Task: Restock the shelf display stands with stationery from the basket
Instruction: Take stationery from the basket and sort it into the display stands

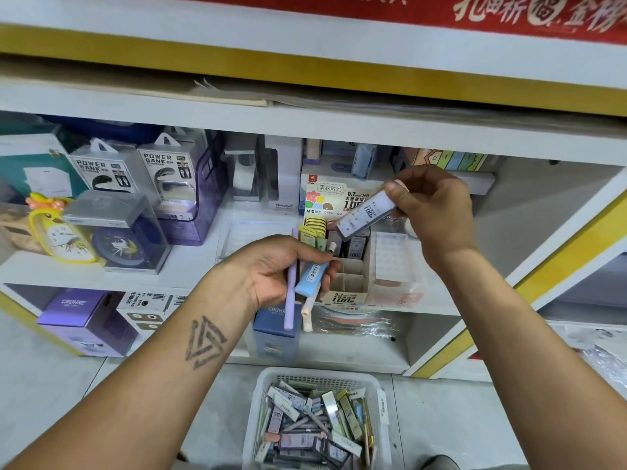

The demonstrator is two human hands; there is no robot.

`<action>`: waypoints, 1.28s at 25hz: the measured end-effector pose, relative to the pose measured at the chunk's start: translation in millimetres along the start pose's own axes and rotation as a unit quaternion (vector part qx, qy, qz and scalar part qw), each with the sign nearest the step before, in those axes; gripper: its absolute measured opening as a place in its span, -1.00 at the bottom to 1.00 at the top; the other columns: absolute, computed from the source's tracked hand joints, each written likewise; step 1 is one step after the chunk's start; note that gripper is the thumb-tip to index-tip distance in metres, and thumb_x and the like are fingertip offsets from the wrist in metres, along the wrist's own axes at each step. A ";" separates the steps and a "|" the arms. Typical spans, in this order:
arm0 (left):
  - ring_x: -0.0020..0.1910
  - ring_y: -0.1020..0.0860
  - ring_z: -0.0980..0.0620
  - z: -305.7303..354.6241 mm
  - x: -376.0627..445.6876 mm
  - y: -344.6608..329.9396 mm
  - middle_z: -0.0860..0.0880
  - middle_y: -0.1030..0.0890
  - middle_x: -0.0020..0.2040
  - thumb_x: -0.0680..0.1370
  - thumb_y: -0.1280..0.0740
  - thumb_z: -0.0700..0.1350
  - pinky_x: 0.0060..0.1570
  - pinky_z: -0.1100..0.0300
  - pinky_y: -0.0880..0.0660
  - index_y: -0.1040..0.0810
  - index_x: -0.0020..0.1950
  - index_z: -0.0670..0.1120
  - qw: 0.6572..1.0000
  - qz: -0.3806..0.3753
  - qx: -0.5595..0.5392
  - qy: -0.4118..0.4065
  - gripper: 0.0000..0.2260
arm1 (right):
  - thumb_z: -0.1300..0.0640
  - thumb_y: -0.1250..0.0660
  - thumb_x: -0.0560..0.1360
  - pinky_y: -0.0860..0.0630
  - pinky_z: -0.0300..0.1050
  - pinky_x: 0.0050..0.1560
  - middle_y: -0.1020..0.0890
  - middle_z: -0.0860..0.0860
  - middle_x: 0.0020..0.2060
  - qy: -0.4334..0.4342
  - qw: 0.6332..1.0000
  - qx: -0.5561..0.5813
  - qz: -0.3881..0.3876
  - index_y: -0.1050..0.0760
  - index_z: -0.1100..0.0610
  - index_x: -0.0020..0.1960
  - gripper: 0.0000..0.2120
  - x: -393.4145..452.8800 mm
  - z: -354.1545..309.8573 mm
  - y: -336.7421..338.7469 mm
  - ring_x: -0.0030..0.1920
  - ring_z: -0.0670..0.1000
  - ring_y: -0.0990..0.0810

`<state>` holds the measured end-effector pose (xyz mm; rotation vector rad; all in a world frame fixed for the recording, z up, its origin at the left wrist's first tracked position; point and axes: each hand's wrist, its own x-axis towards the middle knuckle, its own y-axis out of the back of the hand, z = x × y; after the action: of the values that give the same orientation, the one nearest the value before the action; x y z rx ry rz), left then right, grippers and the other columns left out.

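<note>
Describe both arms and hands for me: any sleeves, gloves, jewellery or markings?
Both forearms are bare, with no sleeves in view, and neither the left hand nor the right hand wears a glove, ring or watch. The left forearm carries a dark tattoo of nested triangles. The right forearm shows no markings.

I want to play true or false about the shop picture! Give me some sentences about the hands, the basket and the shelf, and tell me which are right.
1. The right hand pinches a pale lead case above the display stand. True.
2. The left hand holds nothing. False: it grips a bundle of cases, blue, lilac and cream.
3. The white basket sits on the floor below the hands. True.
4. The basket is on the shelf beside the clocks. False: it is on the floor in front of the shelf.
5. Two power bank boxes stand at the shelf's left. True.
</note>
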<state>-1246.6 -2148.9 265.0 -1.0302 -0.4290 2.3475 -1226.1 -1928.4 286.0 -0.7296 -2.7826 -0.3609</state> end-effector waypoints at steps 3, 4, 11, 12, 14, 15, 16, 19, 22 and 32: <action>-0.34 -0.61 -0.06 3.2 0.5 4.7 -0.22 -0.61 -0.17 0.50 -0.33 -0.38 -0.37 0.14 -0.58 -0.54 0.05 -0.29 1.000 0.024 -0.006 -0.018 -0.86 | 0.21 -0.52 0.45 -0.63 -0.07 -0.12 -0.68 0.05 -0.14 0.083 0.989 -0.112 -0.051 -0.61 0.02 -0.06 -0.85 2.0 -0.2 5.5 -0.13 0.08 -0.66; -0.34 -0.61 -0.06 3.6 0.0 4.7 -0.22 -0.62 -0.18 0.49 -0.34 -0.38 -0.37 0.14 -0.58 -0.55 0.04 -0.28 0.999 0.024 -0.003 -0.020 -0.86 | 0.22 -0.52 0.44 -0.62 -0.06 -0.06 -0.66 -0.01 -0.13 0.108 0.977 -0.165 -0.075 -0.62 0.01 -0.03 -0.82 2.1 1.2 6.2 -0.11 0.06 -0.63; -0.29 -0.63 -0.07 2.1 0.6 0.2 -0.20 -0.64 -0.18 0.32 -0.45 -0.33 -0.33 0.11 -0.61 -0.59 0.01 -0.29 0.999 0.034 0.007 -0.035 -0.73 | 0.24 -0.47 0.48 -0.51 -0.20 -0.13 -0.62 0.01 -0.13 0.266 0.881 -0.363 -0.146 -0.60 0.17 0.01 -0.88 -9.9 12.1 -2.2 -0.16 0.03 -0.58; -0.28 -0.63 -0.07 1.7 0.6 0.3 -0.20 -0.64 -0.18 0.32 -0.45 -0.32 -0.33 0.11 -0.61 -0.59 0.01 -0.29 0.999 0.036 0.006 -0.037 -0.73 | 0.25 -0.47 0.48 -0.54 -0.07 -0.13 -0.63 0.04 -0.12 0.279 0.874 -0.368 -0.149 -0.60 0.19 0.00 -0.88 -9.6 12.3 -2.9 -0.15 0.05 -0.58; -0.28 -0.63 -0.07 1.4 0.5 0.8 -0.20 -0.65 -0.18 0.33 -0.46 -0.32 -0.33 0.11 -0.61 -0.60 -0.01 -0.29 0.998 0.039 0.007 -0.040 -0.75 | 0.27 -0.47 0.46 -0.55 0.00 -0.16 -0.64 0.06 -0.14 0.300 0.868 -0.370 -0.141 -0.61 0.21 -0.01 -0.89 -9.4 11.0 -4.6 -0.17 0.08 -0.59; -0.28 -0.64 -0.07 1.4 0.2 0.6 -0.21 -0.65 -0.18 0.34 -0.46 -0.32 -0.33 0.11 -0.61 -0.60 -0.01 -0.29 0.998 0.039 0.007 -0.040 -0.76 | 0.28 -0.48 0.46 -0.55 -0.01 -0.17 -0.65 0.07 -0.15 0.308 0.866 -0.369 -0.137 -0.61 0.21 -0.02 -0.89 -9.8 10.2 -5.5 -0.18 0.08 -0.60; -0.28 -0.64 -0.08 1.4 -0.5 0.4 -0.21 -0.65 -0.18 0.34 -0.47 -0.32 -0.33 0.11 -0.61 -0.60 0.00 -0.29 0.998 0.039 0.006 -0.039 -0.76 | 0.29 -0.48 0.45 -0.55 -0.01 -0.19 -0.65 0.06 -0.16 0.312 0.864 -0.370 -0.138 -0.62 0.21 -0.04 -0.89 -10.0 9.6 -6.1 -0.19 0.08 -0.60; -0.28 -0.65 -0.09 1.5 -2.6 -1.2 -0.22 -0.65 -0.18 0.33 -0.47 -0.34 -0.33 0.10 -0.62 -0.60 0.02 -0.29 0.999 0.040 -0.003 -0.034 -0.72 | 0.31 -0.47 0.44 -0.54 -0.01 -0.23 -0.63 0.02 -0.19 0.308 0.861 -0.369 -0.167 -0.61 0.19 -0.09 -0.91 -11.3 12.0 -8.4 -0.21 0.08 -0.59; -0.25 -0.66 -0.13 2.3 -3.4 -1.7 -0.26 -0.65 -0.14 0.38 -0.39 -0.40 -0.27 0.06 -0.65 -0.58 0.05 -0.30 0.999 0.042 -0.011 -0.030 -0.75 | 0.20 -0.44 0.51 -0.52 -0.03 -0.18 -0.61 0.02 -0.09 0.271 0.844 -0.419 -0.196 -0.66 0.15 -0.04 -0.95 -15.5 19.6 -12.0 -0.08 0.11 -0.58; -0.29 -0.69 -0.09 -0.2 -1.5 -7.0 -0.22 -0.69 -0.20 0.50 -0.36 -0.38 -0.29 0.08 -0.66 -0.61 0.03 -0.28 0.997 0.031 0.002 -0.069 -0.87 | -0.01 -0.54 0.40 -0.47 -0.25 -0.36 -0.69 0.05 -0.29 -0.102 0.946 -0.032 -0.305 -0.69 0.14 -0.03 -0.74 -25.8 -1.1 -23.0 -0.33 -0.04 -0.59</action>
<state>-1243.2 -2144.1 269.1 -0.8944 -0.4494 2.4840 -1215.8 -1959.7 275.5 0.1196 -3.1556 -0.5077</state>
